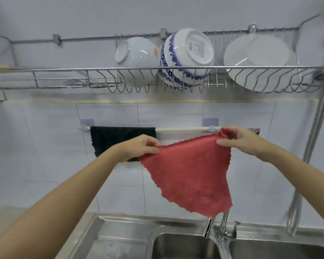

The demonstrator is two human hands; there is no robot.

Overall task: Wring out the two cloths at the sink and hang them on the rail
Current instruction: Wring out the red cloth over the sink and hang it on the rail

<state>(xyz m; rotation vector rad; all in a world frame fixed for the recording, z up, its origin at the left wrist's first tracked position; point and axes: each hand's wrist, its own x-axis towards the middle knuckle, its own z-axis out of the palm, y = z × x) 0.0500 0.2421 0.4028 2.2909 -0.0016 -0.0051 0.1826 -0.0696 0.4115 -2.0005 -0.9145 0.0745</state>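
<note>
I hold a red cloth [191, 171] spread out by its top edge, just in front of and slightly below the white rail [181, 129] on the tiled wall. My left hand [138, 147] pinches its left corner and my right hand [239, 140] pinches its right corner close to the rail. The cloth's bottom corner hangs down to the tap [223, 227] above the steel sink [176, 245]. A black cloth [112, 138] hangs over the left part of the rail, partly hidden behind my left hand.
A wire dish rack [157, 77] with white bowls, a blue-patterned bowl [185, 58] and plates is mounted above the rail. A metal hose [314, 131] runs down the right side. A patterned item shows at the rail's right end [256, 130].
</note>
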